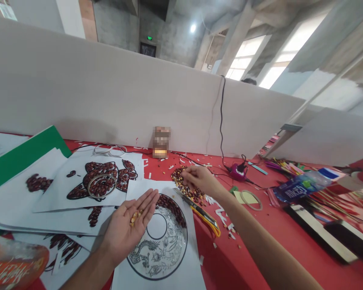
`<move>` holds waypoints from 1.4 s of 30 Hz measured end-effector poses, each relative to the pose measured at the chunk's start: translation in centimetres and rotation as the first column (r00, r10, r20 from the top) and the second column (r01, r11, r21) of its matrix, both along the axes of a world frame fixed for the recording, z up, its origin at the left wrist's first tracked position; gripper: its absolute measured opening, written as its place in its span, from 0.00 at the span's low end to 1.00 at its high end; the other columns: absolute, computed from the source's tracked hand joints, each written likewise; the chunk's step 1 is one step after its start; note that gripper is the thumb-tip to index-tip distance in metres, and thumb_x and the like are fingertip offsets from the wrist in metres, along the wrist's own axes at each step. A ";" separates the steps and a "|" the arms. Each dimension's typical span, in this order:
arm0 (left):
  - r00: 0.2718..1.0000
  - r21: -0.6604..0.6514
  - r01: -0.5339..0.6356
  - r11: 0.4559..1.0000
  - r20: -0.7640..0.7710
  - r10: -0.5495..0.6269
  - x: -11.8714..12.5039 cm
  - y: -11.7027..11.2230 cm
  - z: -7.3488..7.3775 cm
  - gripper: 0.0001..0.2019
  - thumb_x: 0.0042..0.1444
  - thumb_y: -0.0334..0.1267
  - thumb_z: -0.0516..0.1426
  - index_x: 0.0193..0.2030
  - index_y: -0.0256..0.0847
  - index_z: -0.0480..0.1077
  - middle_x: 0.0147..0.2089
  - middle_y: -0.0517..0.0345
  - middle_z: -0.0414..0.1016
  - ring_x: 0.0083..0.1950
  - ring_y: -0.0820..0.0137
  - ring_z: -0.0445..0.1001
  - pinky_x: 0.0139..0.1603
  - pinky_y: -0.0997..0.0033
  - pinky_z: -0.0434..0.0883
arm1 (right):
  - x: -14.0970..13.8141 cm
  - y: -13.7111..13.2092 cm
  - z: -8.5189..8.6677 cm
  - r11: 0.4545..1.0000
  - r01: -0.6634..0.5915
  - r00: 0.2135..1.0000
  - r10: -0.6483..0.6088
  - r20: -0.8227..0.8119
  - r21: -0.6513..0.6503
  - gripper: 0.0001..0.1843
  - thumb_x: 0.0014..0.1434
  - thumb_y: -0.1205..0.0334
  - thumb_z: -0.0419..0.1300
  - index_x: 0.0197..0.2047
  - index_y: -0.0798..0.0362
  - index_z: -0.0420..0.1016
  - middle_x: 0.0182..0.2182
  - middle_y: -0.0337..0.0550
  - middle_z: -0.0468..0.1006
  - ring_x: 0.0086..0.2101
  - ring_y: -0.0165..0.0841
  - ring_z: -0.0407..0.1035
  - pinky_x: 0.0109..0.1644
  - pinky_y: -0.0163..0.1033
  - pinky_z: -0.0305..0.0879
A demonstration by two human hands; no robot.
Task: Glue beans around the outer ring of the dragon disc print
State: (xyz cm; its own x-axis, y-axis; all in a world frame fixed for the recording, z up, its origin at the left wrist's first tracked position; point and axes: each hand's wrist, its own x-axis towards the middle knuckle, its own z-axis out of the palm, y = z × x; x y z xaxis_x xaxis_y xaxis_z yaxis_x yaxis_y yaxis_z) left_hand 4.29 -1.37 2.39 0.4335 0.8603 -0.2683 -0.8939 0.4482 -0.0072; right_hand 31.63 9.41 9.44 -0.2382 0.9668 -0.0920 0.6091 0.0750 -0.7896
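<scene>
My left hand (134,219) is palm up over the left part of a printed sheet, with a few yellow corn kernels (135,217) lying in its cupped palm. On the sheet is a round dragon drawing (169,249), its upper right rim filled with dark red beans (174,207). At a mixed pile of beans and corn kernels (179,177), my right hand (198,177) has its fingers bent together; whatever is between the fingertips is hidden. A yellow utility knife (204,215) lies below the right hand, its tip touching the pile's edge.
Bean-covered pictures (101,179) and a tape ring (102,186) lie left, near a green board (27,157) and an orange package (15,262). Rightward are a yellow pad with a ring (250,200), a purple plug adapter (238,172) and a bottle (305,185). A white partition (115,96) stands behind.
</scene>
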 end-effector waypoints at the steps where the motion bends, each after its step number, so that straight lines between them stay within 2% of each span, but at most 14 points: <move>1: 1.000 -0.009 0.007 1.000 -0.011 -0.007 0.1 0.0 0.1 0.31 0.68 0.32 0.43 0.76 0.29 0.44 0.67 0.33 0.67 0.69 0.55 0.65 0.64 0.58 0.72 | -1.4 -1.1 0.6 0.998 -0.054 0.996 0.055 -0.066 0.009 0.16 0.64 0.48 0.58 0.35 0.53 0.76 0.27 0.42 0.80 0.19 0.26 0.68 0.21 0.32 0.59; 4: 0.996 -0.065 0.017 0.998 -0.084 -0.023 0.6 -0.2 0.4 0.28 0.72 0.37 0.44 0.75 0.26 0.48 0.66 0.31 0.68 0.68 0.53 0.67 0.63 0.58 0.74 | -5.3 -4.2 2.3 0.960 -0.272 0.942 0.250 -0.225 -0.074 0.17 0.63 0.50 0.60 0.48 0.52 0.79 0.31 0.42 0.82 0.21 0.26 0.69 0.24 0.32 0.62; 7: 0.988 -0.116 0.008 0.993 -0.153 -0.026 0.9 -0.4 0.7 0.25 0.73 0.35 0.45 0.73 0.26 0.53 0.63 0.32 0.72 0.65 0.54 0.71 0.59 0.59 0.77 | -6.1 -5.0 2.8 0.946 -0.303 0.922 0.259 -0.288 -0.117 0.21 0.63 0.48 0.60 0.53 0.53 0.77 0.35 0.44 0.83 0.22 0.25 0.69 0.25 0.32 0.62; 10: 0.981 -0.178 -0.010 0.984 -0.194 -0.026 0.9 -0.3 1.0 0.23 0.72 0.31 0.46 0.72 0.29 0.56 0.58 0.35 0.77 0.59 0.56 0.77 0.52 0.63 0.81 | -2.7 -3.6 2.0 0.992 -0.118 0.962 0.103 -0.251 -0.045 0.23 0.62 0.44 0.59 0.49 0.54 0.77 0.34 0.45 0.82 0.22 0.25 0.66 0.24 0.32 0.61; 13: 0.975 -0.239 -0.024 0.971 -0.221 -0.031 0.9 -0.3 1.3 0.23 0.72 0.30 0.47 0.72 0.29 0.57 0.52 0.36 0.81 0.52 0.58 0.82 0.45 0.66 0.83 | 2.4 -2.2 0.6 0.997 0.052 0.996 -0.047 -0.078 0.063 0.23 0.62 0.43 0.57 0.42 0.55 0.78 0.31 0.44 0.80 0.23 0.28 0.68 0.27 0.34 0.62; 15: 0.978 -0.236 -0.019 0.972 -0.207 -0.031 0.9 -0.3 1.4 0.23 0.72 0.31 0.46 0.72 0.29 0.56 0.52 0.36 0.81 0.52 0.57 0.82 0.45 0.66 0.83 | 4.7 -2.3 -0.2 0.993 0.033 0.992 -0.047 0.121 0.114 0.20 0.62 0.46 0.57 0.39 0.55 0.79 0.28 0.44 0.80 0.25 0.32 0.69 0.29 0.35 0.63; 18: 0.991 -0.176 0.012 0.984 -0.126 -0.035 0.6 -0.5 1.1 0.23 0.74 0.33 0.43 0.73 0.31 0.55 0.56 0.36 0.79 0.57 0.57 0.78 0.50 0.64 0.82 | 5.4 -3.5 -1.2 0.989 -0.106 0.942 0.066 0.328 0.107 0.15 0.63 0.55 0.56 0.41 0.53 0.82 0.32 0.44 0.82 0.31 0.35 0.73 0.35 0.36 0.65; 21: 0.998 -0.041 0.063 0.997 -0.012 -0.064 0.0 -0.6 0.5 0.25 0.75 0.37 0.37 0.74 0.32 0.54 0.61 0.37 0.75 0.63 0.59 0.73 0.58 0.63 0.77 | 3.9 -4.6 -1.8 0.976 -0.189 0.900 0.130 0.417 0.105 0.13 0.61 0.63 0.56 0.42 0.49 0.83 0.36 0.42 0.84 0.34 0.34 0.74 0.40 0.36 0.65; 26: 0.985 0.248 0.082 0.965 0.126 -0.116 -1.1 -0.7 0.0 0.33 0.75 0.45 0.30 0.69 0.28 0.64 0.67 0.39 0.68 0.70 0.60 0.64 0.68 0.63 0.68 | 2.4 -4.6 -2.6 0.976 -0.183 0.845 0.095 0.525 0.117 0.09 0.56 0.69 0.59 0.37 0.51 0.81 0.31 0.41 0.81 0.31 0.32 0.71 0.34 0.35 0.60; 30: 0.979 0.317 0.094 0.944 0.141 -0.145 -1.6 -0.8 0.5 0.34 0.74 0.48 0.31 0.67 0.27 0.66 0.68 0.39 0.66 0.71 0.59 0.62 0.68 0.63 0.67 | 2.5 -4.3 -3.3 0.976 -0.165 0.814 0.053 0.578 0.143 0.09 0.53 0.73 0.57 0.32 0.52 0.77 0.28 0.40 0.77 0.27 0.30 0.66 0.31 0.35 0.55; 33: 0.985 0.278 0.074 0.958 0.131 -0.114 -1.7 -0.7 0.7 0.32 0.74 0.48 0.34 0.69 0.30 0.64 0.68 0.38 0.67 0.70 0.58 0.63 0.67 0.61 0.68 | 2.6 -4.1 -3.5 0.973 -0.168 0.811 0.044 0.583 0.160 0.09 0.52 0.75 0.57 0.30 0.52 0.75 0.26 0.39 0.76 0.26 0.29 0.64 0.30 0.35 0.53; 36: 0.994 0.180 0.003 0.984 0.105 -0.022 -1.6 -0.4 0.9 0.29 0.74 0.46 0.37 0.73 0.32 0.57 0.67 0.36 0.68 0.70 0.57 0.64 0.65 0.61 0.71 | 2.7 -3.8 -3.1 0.968 -0.159 0.819 0.021 0.573 0.192 0.08 0.52 0.74 0.57 0.29 0.52 0.74 0.26 0.39 0.75 0.26 0.29 0.64 0.31 0.35 0.53; 39: 0.998 0.069 -0.057 0.996 0.040 0.054 -1.2 -0.1 1.4 0.28 0.74 0.43 0.39 0.75 0.30 0.52 0.67 0.33 0.68 0.69 0.56 0.65 0.63 0.59 0.73 | 2.0 -3.8 -1.8 0.959 -0.133 0.843 -0.023 0.537 0.251 0.07 0.54 0.72 0.57 0.32 0.52 0.74 0.28 0.39 0.76 0.28 0.29 0.65 0.32 0.34 0.55; 42: 0.997 -0.012 -0.078 0.997 -0.029 0.078 -0.6 -0.1 2.1 0.27 0.74 0.40 0.39 0.74 0.28 0.51 0.66 0.30 0.68 0.69 0.54 0.65 0.61 0.56 0.75 | -0.3 -4.7 0.5 0.938 -0.155 0.902 0.006 0.431 0.311 0.05 0.56 0.69 0.58 0.33 0.52 0.75 0.29 0.39 0.77 0.28 0.29 0.67 0.33 0.33 0.57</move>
State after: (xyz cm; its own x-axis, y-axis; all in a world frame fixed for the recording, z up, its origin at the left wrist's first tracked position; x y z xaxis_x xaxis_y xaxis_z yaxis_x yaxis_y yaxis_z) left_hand 3.72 -1.49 4.48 0.3572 0.8874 -0.2913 -0.9261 0.3770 0.0128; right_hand 31.31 4.66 9.97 -0.3275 0.9372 0.1198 0.8558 0.3480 -0.3828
